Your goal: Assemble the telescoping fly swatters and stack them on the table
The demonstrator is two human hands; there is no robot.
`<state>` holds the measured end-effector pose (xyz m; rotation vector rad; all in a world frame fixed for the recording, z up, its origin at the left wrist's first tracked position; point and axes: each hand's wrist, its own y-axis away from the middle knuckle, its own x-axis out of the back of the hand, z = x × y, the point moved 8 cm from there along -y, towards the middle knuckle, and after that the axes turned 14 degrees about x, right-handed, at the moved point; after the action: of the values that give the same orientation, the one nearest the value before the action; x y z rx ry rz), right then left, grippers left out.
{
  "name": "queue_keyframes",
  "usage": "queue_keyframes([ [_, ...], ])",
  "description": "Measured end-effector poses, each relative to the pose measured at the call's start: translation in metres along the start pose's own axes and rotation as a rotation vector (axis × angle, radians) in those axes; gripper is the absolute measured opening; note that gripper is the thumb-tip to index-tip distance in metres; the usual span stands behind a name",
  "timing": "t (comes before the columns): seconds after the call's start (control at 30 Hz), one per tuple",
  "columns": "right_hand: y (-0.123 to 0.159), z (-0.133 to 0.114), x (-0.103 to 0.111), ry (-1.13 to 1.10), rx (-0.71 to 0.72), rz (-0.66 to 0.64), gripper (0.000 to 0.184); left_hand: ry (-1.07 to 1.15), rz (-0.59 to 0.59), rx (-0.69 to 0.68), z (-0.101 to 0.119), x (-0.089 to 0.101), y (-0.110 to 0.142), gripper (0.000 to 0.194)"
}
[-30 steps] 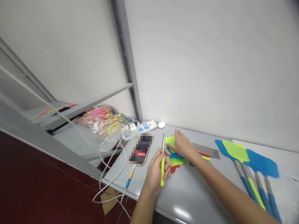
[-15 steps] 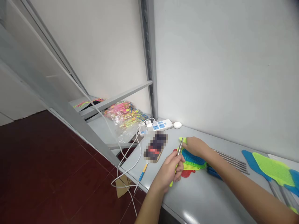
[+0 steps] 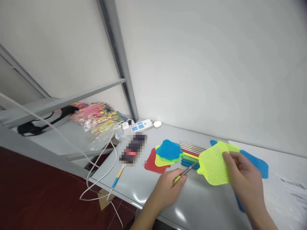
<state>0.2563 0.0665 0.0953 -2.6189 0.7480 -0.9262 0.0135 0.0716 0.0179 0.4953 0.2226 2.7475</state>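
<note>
My left hand (image 3: 169, 187) is closed around the yellow-green grip of a metal fly swatter handle (image 3: 188, 170), whose silver tip points up and to the right. In my right hand (image 3: 247, 179) is a yellow-green fly swatter head (image 3: 213, 163), pinched at its right edge, with its narrow neck toward the handle. The tip and the neck are close together but look apart. Left of them lies a stack of mesh heads, a blue head (image 3: 169, 149) above yellow and red ones. Several silver handles (image 3: 192, 147) with coloured grips lie behind my left hand.
More swatters, including a blue head (image 3: 257, 164), lie at the right. A pixelated phone-like object (image 3: 134, 149), a power strip (image 3: 142, 125), a white rounded object (image 3: 157, 124) and a white cable (image 3: 92, 198) are at the left. Bagged colourful cords (image 3: 98, 115) rest beyond the metal frame.
My right hand has lifted the yellow-green head off the stack and moved right with it. My left hand keeps the handle, now tilted more to the right. The view has swung right.
</note>
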Motion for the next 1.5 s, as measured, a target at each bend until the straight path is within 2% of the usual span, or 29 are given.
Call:
queue_keyframes([
  [0.07, 0.032, 0.033, 0.011, -0.072, -0.179, 0.076, 0.044, -0.168, 0.022, -0.080, 0.005, -0.009, 0.003, 0.026],
  [0.13, 0.063, 0.058, 0.013, -0.135, -0.287, 0.112, 0.045, -0.273, 0.019, -0.129, 0.006, -0.016, 0.004, 0.025],
  [0.23, 0.101, 0.084, 0.006, -0.248, -0.364, 0.099, 0.045, -0.352, 0.022, -0.156, 0.004, -0.019, 0.002, 0.027],
  [0.33, 0.123, 0.094, -0.004, -0.334, -0.376, 0.046, 0.040, -0.426, 0.044, -0.193, 0.004, -0.021, 0.000, 0.026],
  [0.4, 0.125, 0.093, -0.007, -0.370, -0.374, 0.042, 0.037, -0.494, 0.061, -0.236, 0.005, -0.023, 0.000, 0.024],
  [0.6, 0.112, 0.088, -0.002, -0.478, -0.431, 0.146, 0.039, -0.743, 0.182, -0.396, 0.010, -0.028, 0.004, 0.022],
  [0.73, 0.113, 0.088, 0.002, -0.473, -0.443, 0.149, 0.040, -0.805, 0.265, -0.475, 0.015, -0.025, 0.008, 0.023],
  [0.93, 0.113, 0.084, -0.002, -0.461, -0.417, 0.067, 0.040, -0.823, 0.356, -0.460, 0.019, -0.019, 0.011, 0.024],
  [1.1, 0.111, 0.081, 0.002, -0.464, -0.409, 0.101, 0.043, -0.810, 0.397, -0.415, 0.016, -0.017, 0.010, 0.024],
  [1.3, 0.110, 0.080, 0.000, -0.466, -0.377, 0.056, 0.042, -0.804, 0.387, -0.403, 0.013, -0.016, 0.009, 0.024],
  [1.5, 0.109, 0.083, -0.001, -0.474, -0.353, 0.090, 0.041, -0.806, 0.343, -0.418, 0.013, -0.018, 0.009, 0.023],
])
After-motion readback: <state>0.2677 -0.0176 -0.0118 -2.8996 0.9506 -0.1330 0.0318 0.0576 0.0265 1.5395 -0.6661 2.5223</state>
